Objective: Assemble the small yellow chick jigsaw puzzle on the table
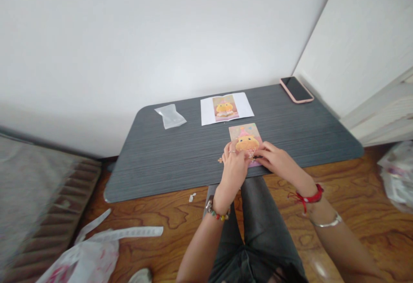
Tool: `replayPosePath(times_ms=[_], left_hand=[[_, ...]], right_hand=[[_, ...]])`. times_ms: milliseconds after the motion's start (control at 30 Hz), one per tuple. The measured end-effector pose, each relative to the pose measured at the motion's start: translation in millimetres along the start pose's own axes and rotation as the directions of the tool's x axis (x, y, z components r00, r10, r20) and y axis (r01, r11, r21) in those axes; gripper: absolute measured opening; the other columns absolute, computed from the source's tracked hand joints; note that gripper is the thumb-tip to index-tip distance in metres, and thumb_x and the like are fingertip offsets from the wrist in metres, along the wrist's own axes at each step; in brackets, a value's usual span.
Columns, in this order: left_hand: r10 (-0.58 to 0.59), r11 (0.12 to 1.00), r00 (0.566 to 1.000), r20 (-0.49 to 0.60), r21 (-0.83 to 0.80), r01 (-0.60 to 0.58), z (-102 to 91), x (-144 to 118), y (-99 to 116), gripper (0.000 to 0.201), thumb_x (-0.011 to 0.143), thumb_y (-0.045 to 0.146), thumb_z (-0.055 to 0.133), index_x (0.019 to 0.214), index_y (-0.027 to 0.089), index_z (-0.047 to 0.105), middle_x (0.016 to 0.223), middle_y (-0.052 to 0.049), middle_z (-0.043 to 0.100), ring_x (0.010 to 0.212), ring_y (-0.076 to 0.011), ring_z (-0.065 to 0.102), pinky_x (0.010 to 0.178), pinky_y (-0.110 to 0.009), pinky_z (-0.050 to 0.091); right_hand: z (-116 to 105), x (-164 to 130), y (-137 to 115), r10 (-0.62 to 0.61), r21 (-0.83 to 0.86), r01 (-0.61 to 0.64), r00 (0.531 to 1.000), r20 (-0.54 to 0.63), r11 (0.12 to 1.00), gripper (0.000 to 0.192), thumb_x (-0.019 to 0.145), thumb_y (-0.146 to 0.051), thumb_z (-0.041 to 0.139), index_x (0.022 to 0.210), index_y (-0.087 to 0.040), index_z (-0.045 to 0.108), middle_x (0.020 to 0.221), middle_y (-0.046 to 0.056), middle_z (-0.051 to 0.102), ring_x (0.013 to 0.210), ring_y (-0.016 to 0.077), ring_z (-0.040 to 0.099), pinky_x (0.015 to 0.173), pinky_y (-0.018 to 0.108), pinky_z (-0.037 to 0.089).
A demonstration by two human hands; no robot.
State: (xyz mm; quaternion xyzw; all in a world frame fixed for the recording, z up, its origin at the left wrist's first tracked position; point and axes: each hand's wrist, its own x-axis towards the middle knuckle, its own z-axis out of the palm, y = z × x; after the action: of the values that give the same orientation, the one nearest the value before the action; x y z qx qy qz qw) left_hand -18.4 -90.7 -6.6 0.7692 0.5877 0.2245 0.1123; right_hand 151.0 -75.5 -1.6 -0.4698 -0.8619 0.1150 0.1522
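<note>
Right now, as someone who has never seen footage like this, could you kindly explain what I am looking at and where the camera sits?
There is no machine here: the camera is worn on a person's head and looks down at their own two bare hands. They sit at a low dark grey table on a wooden floor. Both the left hand and the right hand rest on the near edge of a jigsaw puzzle showing a yellow cartoon figure; whether either pinches a piece is too small to tell. One loose puzzle piece lies beside the left hand. Farther back lie a printed sheet with the same picture, a clear plastic bag and a phone.
</note>
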Motion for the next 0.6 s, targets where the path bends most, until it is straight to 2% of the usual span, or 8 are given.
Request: replayPosePath(times_ms=[100, 600], left_hand=[[-0.023, 1.0, 1.0, 0.008, 0.006, 0.023, -0.3, 1, 2, 0.004, 0.08, 0.017, 0.059, 0.082, 0.016, 0.062, 0.13, -0.013, 0.04, 0.122, -0.0296, 0.035, 0.096, -0.049, 0.04], [0.041, 0.999, 0.996, -0.074, 0.016, -0.04, 0.8, -9, 5, 0.008, 0.083, 0.019, 0.055, 0.083, 0.019, 0.063, 0.132, -0.01, 0.039, 0.119, -0.029, 0.036, 0.093, -0.051, 0.042]], right_hand=[[-2, -1, -2, 0.003, -0.013, -0.003, 1.0, -0.003, 1.0, 0.02, 0.085, -0.018, 0.049, 0.096, -0.02, 0.066, 0.101, 0.008, 0.058, 0.086, 0.0183, 0.061, 0.074, 0.031, 0.051], [5, -18, -18, 0.033, -0.186, -0.038, 0.999, -0.028, 0.982, 0.027, 0.088, -0.019, 0.045, 0.106, -0.022, 0.065, 0.095, 0.008, 0.059, 0.073, 0.0167, 0.06, 0.063, 0.026, 0.046]])
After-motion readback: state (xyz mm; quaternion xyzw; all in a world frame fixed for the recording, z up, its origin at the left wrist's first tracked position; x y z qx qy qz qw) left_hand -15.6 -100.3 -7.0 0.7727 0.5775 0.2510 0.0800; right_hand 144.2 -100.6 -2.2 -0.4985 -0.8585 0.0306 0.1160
